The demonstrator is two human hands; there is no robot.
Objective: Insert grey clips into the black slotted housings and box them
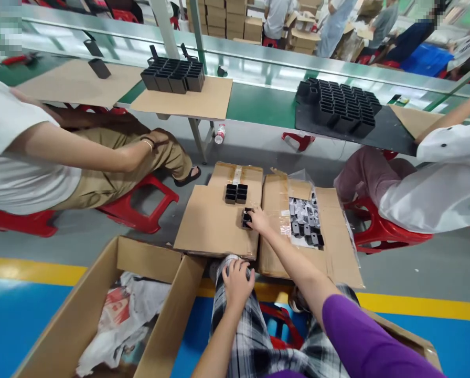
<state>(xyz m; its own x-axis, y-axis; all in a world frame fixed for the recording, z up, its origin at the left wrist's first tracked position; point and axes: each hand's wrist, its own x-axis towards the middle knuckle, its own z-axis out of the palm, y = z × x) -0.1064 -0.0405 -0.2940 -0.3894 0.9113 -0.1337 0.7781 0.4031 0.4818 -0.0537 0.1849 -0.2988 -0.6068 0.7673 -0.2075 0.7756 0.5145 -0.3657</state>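
My right hand [259, 220] reaches over a cardboard sheet with its fingers closed on a small black box [246, 217]. The fingers partly cover that box, and whether more than one stands there is hard to tell. Just beyond it, several similar open-topped black boxes [236, 194] stand in a tight block on the cardboard [207, 226]. My left hand [238, 282] lies on my knee, fingers spread, holding nothing. To the right of my right hand, an opened carton [276, 252] contains many loose small black pieces [306, 223].
A large carton [191, 299] with crumpled paper [128, 315] stands at lower left. People in white shirts sit on red stools [148, 202] at both sides. The green workbench [262, 105] ahead carries blocks of black boxes [347, 105]. A can [220, 134] lies on the floor.
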